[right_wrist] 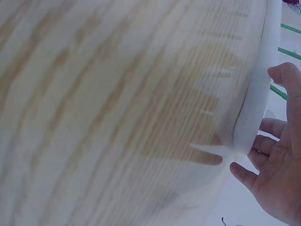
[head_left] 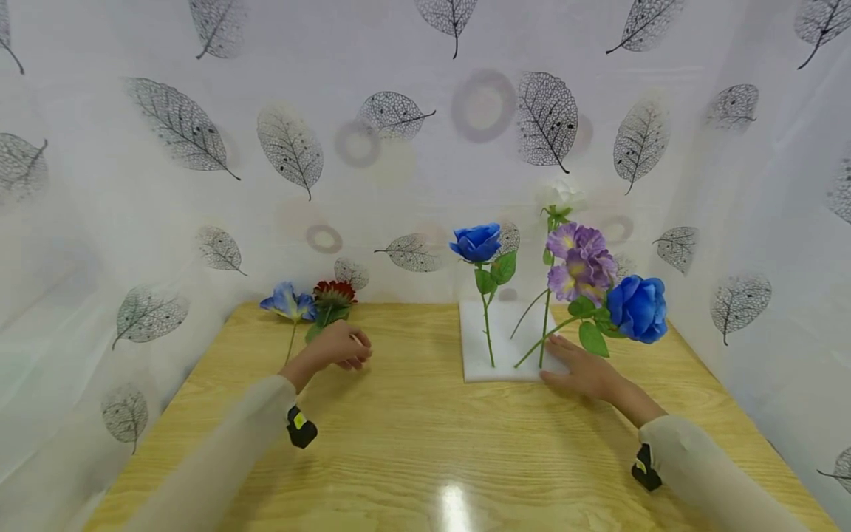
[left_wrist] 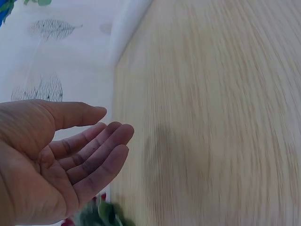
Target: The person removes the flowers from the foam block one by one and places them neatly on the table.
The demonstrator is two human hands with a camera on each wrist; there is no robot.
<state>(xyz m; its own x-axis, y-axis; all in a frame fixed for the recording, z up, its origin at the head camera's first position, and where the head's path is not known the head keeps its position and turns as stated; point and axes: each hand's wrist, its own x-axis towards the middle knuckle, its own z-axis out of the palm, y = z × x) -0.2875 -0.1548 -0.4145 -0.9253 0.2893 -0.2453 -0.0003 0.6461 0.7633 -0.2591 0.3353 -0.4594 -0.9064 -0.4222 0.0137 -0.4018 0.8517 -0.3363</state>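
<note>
In the head view my left hand [head_left: 337, 347] hovers over the left of the table, fingers loosely bent and holding nothing. Just beyond it lie a dark red flower [head_left: 335, 292] and a light blue flower [head_left: 289, 303]. The left wrist view shows the bare palm, with thumb and fingers apart. My right hand [head_left: 581, 369] touches the right side of a white foam board [head_left: 480, 347], fingers spread at its corner. From the board rise a blue rose [head_left: 477, 242], a white flower [head_left: 561, 196], a purple flower [head_left: 581, 262] and a second blue rose [head_left: 637, 309], which leans right.
The wooden table [head_left: 392, 436] runs back to a white curtain [head_left: 399, 44] with a leaf print, which also hangs on both sides. The leaning rose and its leaves overhang my right hand. Black wrist cameras [head_left: 302, 428] sit at both sleeves.
</note>
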